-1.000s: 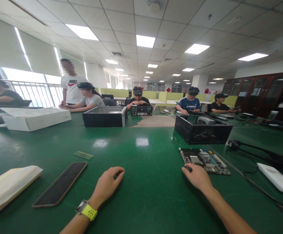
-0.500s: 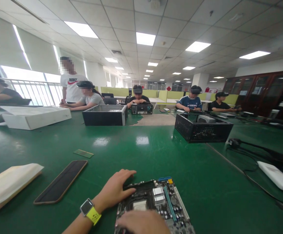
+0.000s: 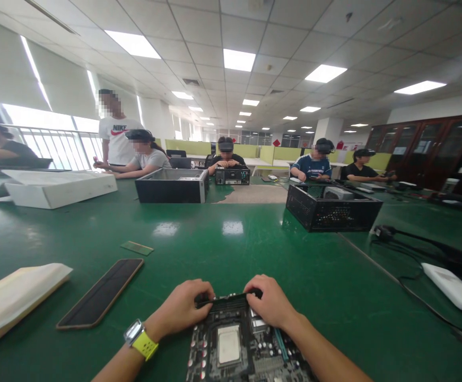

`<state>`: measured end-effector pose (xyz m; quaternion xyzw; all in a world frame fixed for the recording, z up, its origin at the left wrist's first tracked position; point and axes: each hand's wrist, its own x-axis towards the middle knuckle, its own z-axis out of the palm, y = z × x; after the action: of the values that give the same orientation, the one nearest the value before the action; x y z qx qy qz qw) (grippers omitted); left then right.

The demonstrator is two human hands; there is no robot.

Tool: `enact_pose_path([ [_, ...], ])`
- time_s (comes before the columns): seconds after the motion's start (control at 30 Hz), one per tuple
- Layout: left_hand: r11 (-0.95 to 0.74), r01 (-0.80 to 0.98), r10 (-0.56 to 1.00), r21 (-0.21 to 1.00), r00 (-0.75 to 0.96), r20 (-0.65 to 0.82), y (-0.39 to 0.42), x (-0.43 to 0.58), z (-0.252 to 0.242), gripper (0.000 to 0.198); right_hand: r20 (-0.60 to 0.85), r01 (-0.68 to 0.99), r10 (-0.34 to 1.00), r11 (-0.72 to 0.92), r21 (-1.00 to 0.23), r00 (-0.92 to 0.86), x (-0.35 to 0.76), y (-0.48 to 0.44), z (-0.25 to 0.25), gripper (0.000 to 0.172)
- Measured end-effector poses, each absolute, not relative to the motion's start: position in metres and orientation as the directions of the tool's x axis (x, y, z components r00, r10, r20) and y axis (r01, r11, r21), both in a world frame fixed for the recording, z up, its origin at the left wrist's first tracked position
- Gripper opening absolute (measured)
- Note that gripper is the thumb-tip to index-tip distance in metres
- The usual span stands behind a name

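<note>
The green surface (image 3: pixel 215 249) reaches from beneath my work out to two open computer cases: a black case (image 3: pixel 322 216) ahead to the right and a black-and-silver case (image 3: pixel 171 192) ahead to the left. This stretch offers room for moving forward. The circuit board (image 3: pixel 262 353) lies directly before me, its near edge running out of view. My left hand (image 3: pixel 185 305) and right hand (image 3: pixel 272 302) are curled narrow at its far edge; whether the fingertips grip anything I cannot tell. A dark phone (image 3: pixel 101 294) lies to the left, apart from my hand. Between my thumbs run black slots (image 3: pixel 231 305); I judge the step in hand to be work here, calling for fine, even pressure at both ends. A thin green strip (image 3: pixel 137 248) lies just beyond the phone. Smallest, a silvery square plate (image 3: pixel 228 345) sits on the board.
</note>
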<state>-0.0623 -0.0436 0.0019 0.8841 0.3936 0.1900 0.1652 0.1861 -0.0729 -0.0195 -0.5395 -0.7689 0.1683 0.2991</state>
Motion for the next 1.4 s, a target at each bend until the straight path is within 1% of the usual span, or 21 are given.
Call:
enact_pose_path([
  [0.17,-0.634,0.581,0.751,0.51,0.619,0.229,-0.0419,-0.0621,0.0026,0.007,0.286,0.705,0.929,0.366,-0.608,-0.236,0.188,-0.0702,-0.0194,0.016],
  [0.37,-0.643,0.575,0.741,0.507,0.635,0.22,-0.0396,-0.0654,0.0003,0.006,0.283,0.694,0.931,0.361,-0.623,-0.231,0.1884,-0.0679,-0.0237,0.015],
  [0.67,-0.661,0.553,0.726,0.507,0.642,0.247,-0.0392,-0.0667,-0.0018,0.008,0.289,0.686,0.931,0.36,-0.633,-0.223,0.1879,-0.0689,-0.0231,0.014],
  [1.4,-0.663,0.568,0.729,0.488,0.637,0.25,-0.0388,-0.0679,-0.0015,0.006,0.289,0.68,0.931,0.362,-0.638,-0.224,0.1888,-0.0678,-0.0231,0.013],
])
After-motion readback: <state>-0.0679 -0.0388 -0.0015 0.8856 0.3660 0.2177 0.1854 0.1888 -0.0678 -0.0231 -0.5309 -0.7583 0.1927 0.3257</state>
